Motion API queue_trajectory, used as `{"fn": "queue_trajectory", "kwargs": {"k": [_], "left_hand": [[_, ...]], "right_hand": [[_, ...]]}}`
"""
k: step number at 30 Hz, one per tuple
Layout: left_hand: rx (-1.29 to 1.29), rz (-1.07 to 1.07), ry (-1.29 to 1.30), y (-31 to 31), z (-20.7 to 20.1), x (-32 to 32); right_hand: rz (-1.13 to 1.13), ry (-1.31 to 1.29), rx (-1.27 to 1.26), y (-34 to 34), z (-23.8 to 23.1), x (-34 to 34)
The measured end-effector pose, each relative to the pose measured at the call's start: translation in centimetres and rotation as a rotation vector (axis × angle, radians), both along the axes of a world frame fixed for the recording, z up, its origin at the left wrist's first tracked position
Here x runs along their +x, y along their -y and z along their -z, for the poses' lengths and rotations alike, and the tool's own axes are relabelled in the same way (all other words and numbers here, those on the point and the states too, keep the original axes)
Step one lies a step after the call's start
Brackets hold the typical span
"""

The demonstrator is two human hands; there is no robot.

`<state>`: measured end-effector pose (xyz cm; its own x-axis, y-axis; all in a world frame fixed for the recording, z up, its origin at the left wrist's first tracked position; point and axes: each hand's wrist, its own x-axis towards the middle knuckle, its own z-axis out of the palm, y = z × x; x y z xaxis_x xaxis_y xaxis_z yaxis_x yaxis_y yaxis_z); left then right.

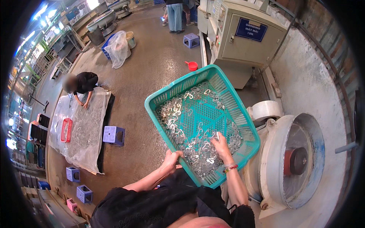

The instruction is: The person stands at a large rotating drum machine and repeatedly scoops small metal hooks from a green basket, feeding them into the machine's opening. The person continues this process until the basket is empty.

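Observation:
A green plastic basket point(202, 125) with slotted walls is tilted in front of me. Many small, shiny S-shaped metal hooks point(197, 152) lie in it, heaped along its left side and near end, with bare mesh showing in the middle. My left hand point(172, 159) grips the basket's rim at the near left, its fingers wrapped round the edge. Inside the basket, my right hand point(221, 147) is closed at the near heap, with a pale metal piece at its fingertips. A beaded bracelet circles the right wrist.
A round machine drum point(294, 159) stands close on the right, behind it a grey cabinet point(247, 36). On the wet floor are a red scoop point(192, 66) and purple stools point(114, 135). At left, another person point(84, 83) bends over metal pieces on a plastic sheet point(57, 133).

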<state>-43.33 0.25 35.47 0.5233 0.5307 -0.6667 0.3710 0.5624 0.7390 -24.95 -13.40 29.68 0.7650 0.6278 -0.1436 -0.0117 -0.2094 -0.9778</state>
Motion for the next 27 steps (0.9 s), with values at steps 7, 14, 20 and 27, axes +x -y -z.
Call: {"fn": "queue_trajectory", "kwargs": {"k": [7, 14, 20, 27], "left_hand": [[-0.012, -0.008, -0.001, -0.1, 0.8, 0.8], [-0.039, -0.044, -0.023, 0.1, -0.4, 0.9], [-0.028, -0.070, -0.025, -0.1, -0.4, 0.7], [-0.071, -0.055, -0.054, -0.6, -0.2, 0.6]], "right_hand": [[-0.028, 0.192, -0.183, 0.3, -0.3, 1.1], [-0.124, 0.166, -0.179, 0.0, -3.3, 0.5], [-0.039, 0.148, -0.114, -1.1, -1.7, 2.0], [0.021, 0.113, -0.169, -1.3, -5.6, 1.4]]}}
